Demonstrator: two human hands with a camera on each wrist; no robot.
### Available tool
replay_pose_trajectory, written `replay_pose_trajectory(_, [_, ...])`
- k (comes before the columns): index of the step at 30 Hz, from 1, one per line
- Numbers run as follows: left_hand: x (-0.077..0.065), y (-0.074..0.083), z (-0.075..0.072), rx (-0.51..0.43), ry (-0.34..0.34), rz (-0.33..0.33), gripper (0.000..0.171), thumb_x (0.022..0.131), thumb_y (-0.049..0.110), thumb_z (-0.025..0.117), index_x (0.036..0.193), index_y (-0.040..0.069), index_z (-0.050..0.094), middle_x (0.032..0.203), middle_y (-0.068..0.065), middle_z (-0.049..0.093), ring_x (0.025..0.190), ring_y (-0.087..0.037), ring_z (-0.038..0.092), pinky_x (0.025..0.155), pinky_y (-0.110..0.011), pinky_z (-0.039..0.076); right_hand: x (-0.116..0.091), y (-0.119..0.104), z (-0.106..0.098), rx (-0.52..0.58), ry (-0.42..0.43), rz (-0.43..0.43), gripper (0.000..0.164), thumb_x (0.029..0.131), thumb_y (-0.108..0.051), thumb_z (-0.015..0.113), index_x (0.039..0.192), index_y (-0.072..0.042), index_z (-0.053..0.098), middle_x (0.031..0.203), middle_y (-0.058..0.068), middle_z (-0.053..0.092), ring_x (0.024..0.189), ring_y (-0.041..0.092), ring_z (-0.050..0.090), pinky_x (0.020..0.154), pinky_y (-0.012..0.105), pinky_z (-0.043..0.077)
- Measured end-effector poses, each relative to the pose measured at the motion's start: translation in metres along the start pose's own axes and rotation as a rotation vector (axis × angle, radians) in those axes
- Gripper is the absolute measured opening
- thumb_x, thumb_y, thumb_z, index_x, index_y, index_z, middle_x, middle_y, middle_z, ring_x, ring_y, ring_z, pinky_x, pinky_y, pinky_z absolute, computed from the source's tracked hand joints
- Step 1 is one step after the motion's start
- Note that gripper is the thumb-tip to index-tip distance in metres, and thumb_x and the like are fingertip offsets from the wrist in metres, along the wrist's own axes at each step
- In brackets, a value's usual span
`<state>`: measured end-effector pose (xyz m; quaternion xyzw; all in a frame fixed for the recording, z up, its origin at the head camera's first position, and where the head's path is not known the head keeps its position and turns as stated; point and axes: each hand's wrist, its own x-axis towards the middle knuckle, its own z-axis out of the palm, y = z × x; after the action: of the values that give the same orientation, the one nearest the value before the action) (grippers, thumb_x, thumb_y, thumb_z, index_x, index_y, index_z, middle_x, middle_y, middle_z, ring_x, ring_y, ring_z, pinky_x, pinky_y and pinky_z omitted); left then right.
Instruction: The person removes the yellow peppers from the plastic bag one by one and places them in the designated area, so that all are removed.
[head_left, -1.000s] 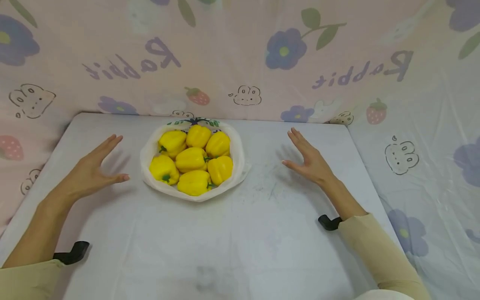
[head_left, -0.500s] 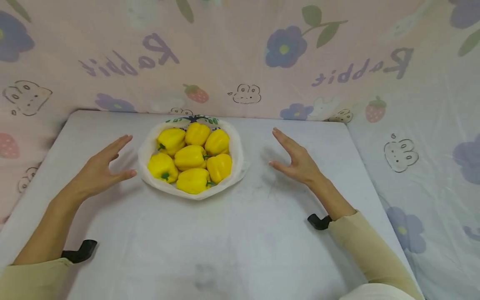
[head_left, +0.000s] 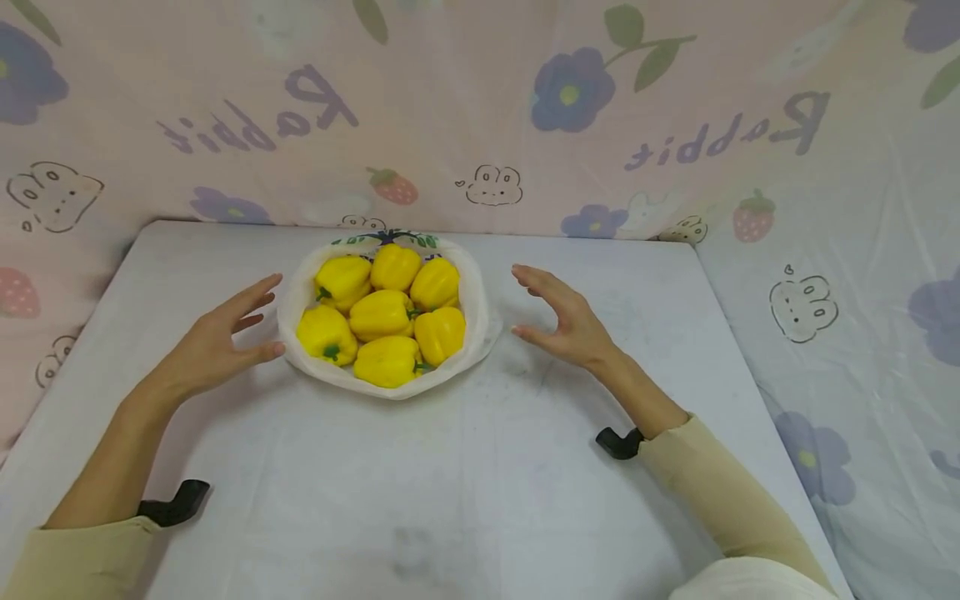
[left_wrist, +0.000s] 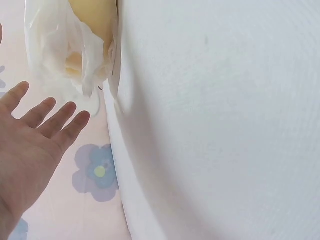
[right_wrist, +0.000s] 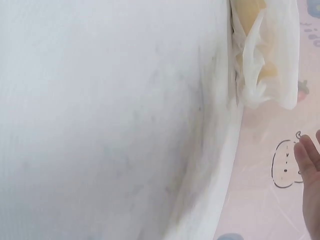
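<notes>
Several yellow bell peppers [head_left: 382, 315] with green stems sit in a white plastic bag [head_left: 476, 304] whose rim is rolled open, on the table's far half. At the bag's left edge, my left hand [head_left: 213, 350] has its fingers spread and holds nothing; whether it touches the rim I cannot tell. On the other side, my right hand [head_left: 573, 329] is apart from the bag, thumb and fingers spread toward it. The left wrist view shows the left hand [left_wrist: 35, 145] beside the bag's crumpled side [left_wrist: 55, 55]. Only part of the right hand [right_wrist: 311, 175] appears in the right wrist view.
The white table [head_left: 450, 492] has faint dark smudges near the front and right of the bag. A patterned cloth [head_left: 450, 108] with rabbits, flowers and strawberries hangs behind and along the sides. Black curved pieces [head_left: 180, 504] stick out at both wrists.
Both hands have moved inward toward the bag, the left one to the right and the right one to the left. The bag and peppers have stayed in place on the table.
</notes>
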<state>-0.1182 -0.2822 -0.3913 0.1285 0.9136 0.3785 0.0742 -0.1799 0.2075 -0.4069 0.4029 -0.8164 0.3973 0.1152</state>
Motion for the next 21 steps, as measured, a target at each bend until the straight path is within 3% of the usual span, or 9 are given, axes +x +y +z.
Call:
replay_pose_trajectory(7, [0.002, 0.004, 0.004, -0.033, -0.044, -0.016, 0.090, 0.089, 0.028, 0.075, 0.159, 0.035, 0.018, 0.162, -0.018, 0.023, 0.131, -0.054, 0.041, 0.100, -0.070, 0.037, 0.014, -0.027, 0.009, 0.157, 0.006, -0.005, 0.068, 0.075, 0.008, 0.081, 0.135, 0.012, 0.050, 0.135, 0.024, 0.055, 0.114, 0.038, 0.058, 0.093, 0.052, 0.052])
replay_pose_trajectory(12, [0.003, 0.005, 0.007, -0.029, -0.045, -0.038, 0.088, 0.089, 0.032, 0.075, 0.159, 0.035, 0.021, 0.162, -0.016, 0.023, 0.132, -0.052, 0.040, 0.100, -0.069, 0.038, 0.024, -0.044, 0.012, 0.199, -0.026, -0.008, 0.060, 0.077, 0.008, 0.079, 0.130, 0.013, 0.053, 0.127, 0.029, 0.058, 0.107, 0.040, 0.061, 0.085, 0.054, 0.055])
replay_pose_trajectory(17, [0.008, 0.006, 0.011, -0.024, -0.066, -0.044, 0.089, 0.089, 0.035, 0.075, 0.159, 0.032, 0.021, 0.163, -0.015, 0.022, 0.134, -0.051, 0.038, 0.102, -0.067, 0.037, 0.028, -0.037, 0.022, 0.233, -0.048, 0.001, 0.059, 0.077, 0.008, 0.079, 0.130, 0.013, 0.054, 0.125, 0.029, 0.059, 0.103, 0.042, 0.062, 0.082, 0.054, 0.056])
replay_pose_trajectory(21, [0.013, 0.007, 0.012, -0.012, -0.097, -0.056, 0.091, 0.089, 0.037, 0.075, 0.160, 0.031, 0.018, 0.163, -0.017, 0.021, 0.134, -0.053, 0.037, 0.103, -0.068, 0.036, 0.026, -0.022, 0.031, 0.236, -0.088, 0.048, 0.060, 0.080, 0.001, 0.080, 0.134, 0.006, 0.055, 0.128, 0.022, 0.060, 0.104, 0.035, 0.063, 0.084, 0.048, 0.056])
